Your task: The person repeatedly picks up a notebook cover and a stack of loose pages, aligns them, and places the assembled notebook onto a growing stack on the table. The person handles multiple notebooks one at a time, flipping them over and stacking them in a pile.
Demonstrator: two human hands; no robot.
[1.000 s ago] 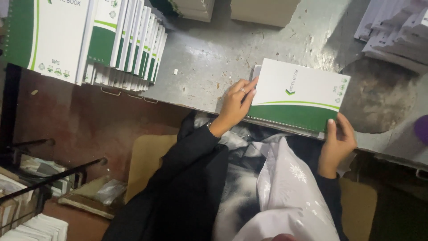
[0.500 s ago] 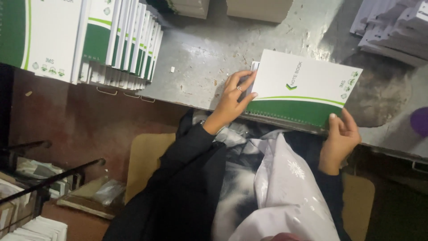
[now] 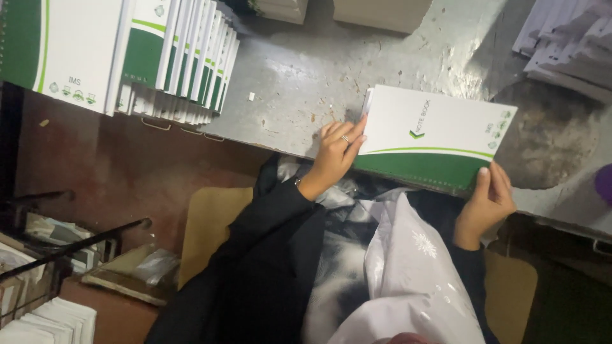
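A white and green spiral notebook lies on the grey metal table, its bound green edge at the table's near rim. My left hand, with a ring on one finger, grips its left end. My right hand holds its lower right corner, fingers over the spiral edge. Both sleeves are black, and a white cloth lies in my lap under the notebook.
A row of matching white and green notebooks stands fanned at the table's far left. Cardboard boxes sit at the back, paper stacks at the right. A brown floor, a tan stool and a dark rack with papers are at the left.
The notebook has shifted right and slightly farther onto the table, turning a little, with both hands moving along with it. The view also shifted a little.
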